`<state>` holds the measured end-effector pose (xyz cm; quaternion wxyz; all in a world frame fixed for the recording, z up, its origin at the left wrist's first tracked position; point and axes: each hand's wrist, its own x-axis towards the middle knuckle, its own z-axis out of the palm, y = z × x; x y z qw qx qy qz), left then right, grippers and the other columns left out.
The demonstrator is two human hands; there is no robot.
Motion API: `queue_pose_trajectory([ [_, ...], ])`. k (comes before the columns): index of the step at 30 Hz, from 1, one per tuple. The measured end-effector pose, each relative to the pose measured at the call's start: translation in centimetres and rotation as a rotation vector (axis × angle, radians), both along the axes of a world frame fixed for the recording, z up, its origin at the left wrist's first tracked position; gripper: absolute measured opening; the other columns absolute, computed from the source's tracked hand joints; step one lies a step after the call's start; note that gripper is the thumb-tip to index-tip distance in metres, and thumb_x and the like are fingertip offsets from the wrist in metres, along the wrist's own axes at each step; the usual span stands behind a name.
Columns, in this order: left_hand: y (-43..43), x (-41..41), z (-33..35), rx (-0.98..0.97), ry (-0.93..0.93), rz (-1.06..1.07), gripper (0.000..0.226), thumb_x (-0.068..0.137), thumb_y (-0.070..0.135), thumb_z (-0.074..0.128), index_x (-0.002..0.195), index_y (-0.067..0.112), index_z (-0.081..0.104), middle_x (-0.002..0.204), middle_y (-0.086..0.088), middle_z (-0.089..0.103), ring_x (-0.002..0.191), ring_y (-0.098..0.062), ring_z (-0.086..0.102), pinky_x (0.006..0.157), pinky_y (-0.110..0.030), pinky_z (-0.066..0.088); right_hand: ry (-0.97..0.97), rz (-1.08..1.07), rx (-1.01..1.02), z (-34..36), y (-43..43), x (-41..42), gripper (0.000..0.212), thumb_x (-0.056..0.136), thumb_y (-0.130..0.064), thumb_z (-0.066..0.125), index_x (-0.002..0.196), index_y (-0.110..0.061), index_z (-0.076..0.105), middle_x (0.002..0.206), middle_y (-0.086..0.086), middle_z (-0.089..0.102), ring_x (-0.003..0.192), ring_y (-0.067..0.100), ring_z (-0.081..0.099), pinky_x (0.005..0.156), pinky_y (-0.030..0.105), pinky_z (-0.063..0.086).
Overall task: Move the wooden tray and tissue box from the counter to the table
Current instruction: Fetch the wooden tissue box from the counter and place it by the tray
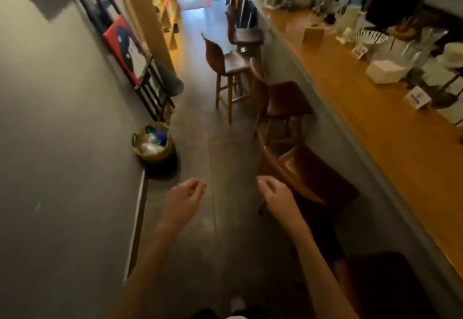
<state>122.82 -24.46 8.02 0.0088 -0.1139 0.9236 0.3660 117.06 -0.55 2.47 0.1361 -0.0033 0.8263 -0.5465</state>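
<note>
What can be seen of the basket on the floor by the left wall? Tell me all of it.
The basket is round and squat, olive-yellow, and looks woven or of soft fabric, though blur hides the texture. A dark loop handle sticks out on its left side. It stands upright on the dark floor, close against the grey wall, below a folded black rack. It is filled with crumpled clear and white plastic and something blue. Neither hand touches it.

The whole view is blurred by motion. On the bench (pixel 375 128), far ahead and right of the right grip (pixel 274 194), a small brown box (pixel 313 34) is too soft to identify, and the print on the small white sign cards (pixel 418 98) cannot be read. The bench runs out of the right edge. Both forearms are cut by the bottom edge.
</note>
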Motion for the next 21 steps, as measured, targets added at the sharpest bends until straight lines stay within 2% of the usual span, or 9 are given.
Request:
queue_pose_trajectory([
  [2,-3.8,-6.2,-0.1,-0.126,-0.092,-0.087,0.019,0.098,0.036,0.054,0.108,0.029,0.068,0.099,0.007,0.074,0.090,-0.010,0.070,0.073,-0.027,0.051,-0.058,0.003,-0.006,0.2,-2.1,-5.0,0.030,0.099,-0.038,0.052,0.123,-0.028,0.065,0.115,-0.011,0.068,0.112,0.009,0.064,0.098,0.031,0.052],
  [4,-7.1,-12.3,-0.4,-0.213,-0.094,-0.150,0.027,0.097,0.041,0.053,0.119,0.031,0.065,0.109,0.010,0.072,0.097,-0.005,0.067,0.077,-0.023,0.047,-0.053,0.020,0.032,0.1,-3.8,-10.3,0.030,0.099,-0.037,0.053,0.125,-0.027,0.064,0.116,-0.016,0.066,0.113,0.006,0.062,0.095,0.023,0.050],
  [6,-10.7,-19.7,-1.5,-0.270,-0.076,-0.223,0.029,0.098,0.041,0.053,0.121,0.028,0.066,0.114,0.009,0.071,0.102,-0.008,0.067,0.082,-0.025,0.049,-0.064,-0.010,0.058,-0.3,-5.5,-16.6,0.035,0.099,-0.039,0.053,0.132,-0.027,0.058,0.119,-0.020,0.058,0.116,0.003,0.056,0.084,0.011,0.044],
  [7,-12.2,-23.7,-2.0,-0.289,-0.068,-0.262,0.030,0.097,0.040,0.053,0.120,0.027,0.067,0.115,0.008,0.071,0.103,-0.011,0.067,0.085,-0.028,0.051,-0.070,-0.046,0.057,-0.4,-6.3,-19.8,0.038,0.099,-0.042,0.052,0.135,-0.029,0.055,0.120,-0.019,0.056,0.116,0.003,0.054,0.081,0.010,0.042],
  [11,-17.0,-39.2,-3.1,-0.262,0.014,-0.362,0.028,0.096,0.041,0.056,0.115,0.025,0.070,0.113,0.006,0.071,0.100,-0.015,0.069,0.089,-0.034,0.053,-0.073,-0.257,0.024,-0.4,-8.7,-31.2,0.048,0.098,-0.048,0.051,0.142,-0.029,0.047,0.124,-0.010,0.056,0.119,0.010,0.052,0.093,0.026,0.044],
  [14,-19.1,-49.7,-2.7,-0.210,0.063,-0.409,0.032,0.097,0.042,0.053,0.115,0.024,0.071,0.112,0.004,0.071,0.102,-0.013,0.066,0.094,-0.036,0.051,-0.129,-0.389,0.021,-0.2,-10.1,-37.5,0.056,0.095,-0.055,0.050,0.145,-0.030,0.045,0.139,-0.005,0.054,0.130,0.018,0.049,0.107,0.037,0.042],
  [18,-19.8,-61.8,-2.0,-0.095,-0.021,-0.477,0.045,0.095,0.054,0.042,0.123,0.026,0.065,0.116,0.005,0.066,0.100,-0.007,0.060,0.092,-0.031,0.051,-0.176,-0.508,0.027,0.4,-10.9,-44.5,0.057,0.092,-0.063,0.047,0.143,-0.037,0.044,0.143,-0.010,0.050,0.132,0.014,0.046,0.107,0.036,0.040],
  [21,-18.2,-71.9,-2.6,-0.131,-0.006,-0.579,0.037,0.098,0.046,0.046,0.122,0.025,0.066,0.121,0.003,0.065,0.103,-0.009,0.058,0.091,-0.030,0.047,-0.184,-0.570,0.057,-0.4,-10.1,-51.7,0.060,0.090,-0.068,0.047,0.142,-0.039,0.045,0.143,-0.010,0.051,0.129,0.012,0.048,0.106,0.036,0.042],
])
